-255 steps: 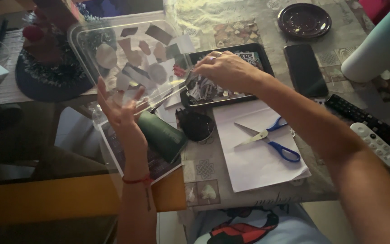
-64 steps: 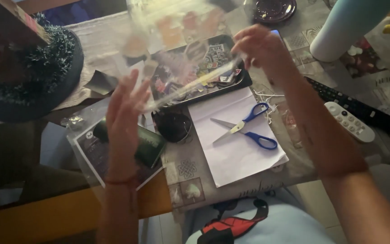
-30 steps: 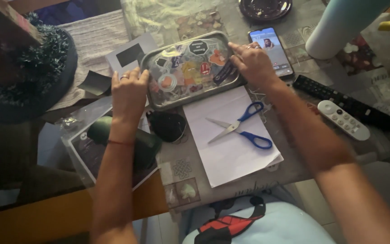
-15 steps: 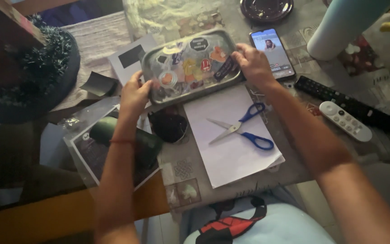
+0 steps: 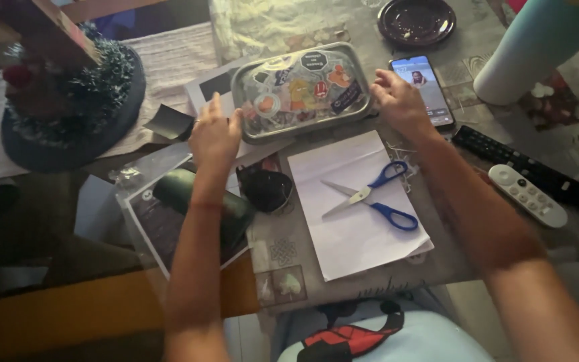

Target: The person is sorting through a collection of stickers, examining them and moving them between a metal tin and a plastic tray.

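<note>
A grey, rounded-rectangular case [image 5: 303, 90] covered with colourful stickers lies flat on the table beyond a white sheet of paper [image 5: 353, 208]. My left hand [image 5: 214, 134] rests at the case's left end, fingers apart, fingertips at its edge. At the right end my right hand [image 5: 400, 100] has its fingers spread beside the rim. Neither hand grips anything. Blue-handled scissors [image 5: 373, 198] lie open on the paper, below my right hand.
A smartphone [image 5: 423, 87] with a lit screen lies right of the case. Two remotes, white [image 5: 527, 194] and black [image 5: 524, 171], are at the right. A dark plate [image 5: 415, 20], pale cylinder [image 5: 537, 47], dark green roll [image 5: 199, 198], small black pouch [image 5: 266, 188] and tinsel decoration [image 5: 68, 100] surround the work area.
The sticker-covered case came down onto the table and has settled flat. Both hands have loosened from its ends, and the view has shifted slightly.
</note>
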